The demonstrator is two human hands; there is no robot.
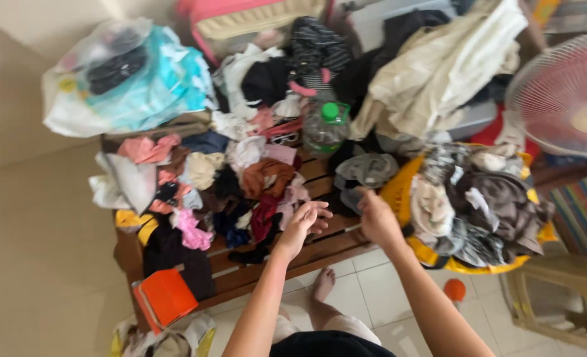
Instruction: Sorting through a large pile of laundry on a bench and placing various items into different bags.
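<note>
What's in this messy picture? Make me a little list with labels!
Left hand: left hand open, empty, over the wooden bench
Right hand: right hand closed, next to the grey cloth
On the bench: heap of small clothes, plastic bottle with a green cap
Right side: yellow basket full of clothes, white fan
Floor: small orange ball

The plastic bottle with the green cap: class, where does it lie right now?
In the head view, the plastic bottle lies near the top centre of the clothes pile, above both hands, just left of the cream cloth.
</note>
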